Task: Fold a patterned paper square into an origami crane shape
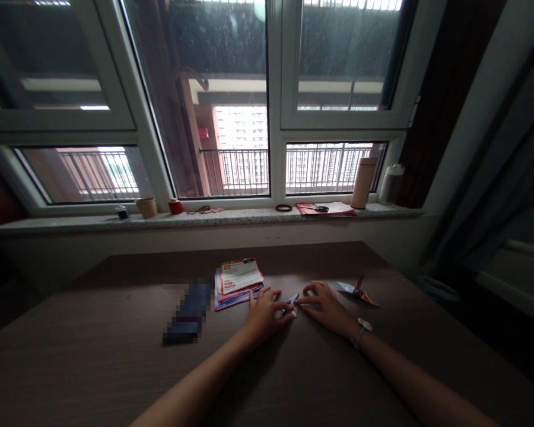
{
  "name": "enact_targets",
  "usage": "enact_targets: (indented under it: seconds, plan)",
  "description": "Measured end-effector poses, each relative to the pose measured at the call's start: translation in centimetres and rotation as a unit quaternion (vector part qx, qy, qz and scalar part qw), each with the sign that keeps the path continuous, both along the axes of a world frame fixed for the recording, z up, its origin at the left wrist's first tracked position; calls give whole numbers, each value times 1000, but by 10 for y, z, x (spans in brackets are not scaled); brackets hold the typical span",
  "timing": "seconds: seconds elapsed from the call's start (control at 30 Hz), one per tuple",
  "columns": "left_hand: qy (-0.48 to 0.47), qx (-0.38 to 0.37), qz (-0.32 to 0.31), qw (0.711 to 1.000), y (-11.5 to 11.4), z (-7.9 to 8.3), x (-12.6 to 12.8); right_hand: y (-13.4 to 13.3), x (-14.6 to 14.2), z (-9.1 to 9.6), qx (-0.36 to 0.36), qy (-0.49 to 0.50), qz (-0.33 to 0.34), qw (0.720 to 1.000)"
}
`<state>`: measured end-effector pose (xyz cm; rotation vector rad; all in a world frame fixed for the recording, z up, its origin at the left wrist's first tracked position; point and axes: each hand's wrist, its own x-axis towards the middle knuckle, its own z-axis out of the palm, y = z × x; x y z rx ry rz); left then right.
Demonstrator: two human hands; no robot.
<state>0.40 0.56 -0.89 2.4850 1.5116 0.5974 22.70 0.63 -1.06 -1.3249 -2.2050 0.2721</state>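
Note:
Between my two hands is a small piece of folded paper, white with red and blue print, low over the dark table. My left hand pinches its left side between thumb and fingers. From the right, the fingertips of my right hand press together at its other edge. A folded paper figure with pointed ends lies on the table to the right of my right hand. Just beyond my left hand is a stack of printed sheets, the top one white with a red border.
A dark, pixelated flat object lies left of the stack on the table. Along the stone windowsill stand a brown cup, a red spool-like item, scissors on papers and a tan bottle.

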Motion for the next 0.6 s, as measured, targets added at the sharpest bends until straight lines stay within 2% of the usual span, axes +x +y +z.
enact_targets:
  seconds: [0.37,0.6]
  plan:
    - [-4,10,2,1000,2,-6,-1,-8,-4,6,41,-49,7,998]
    - [8,4,7,1000,0,-2,-1,-3,-1,2,20,-66,-40,997]
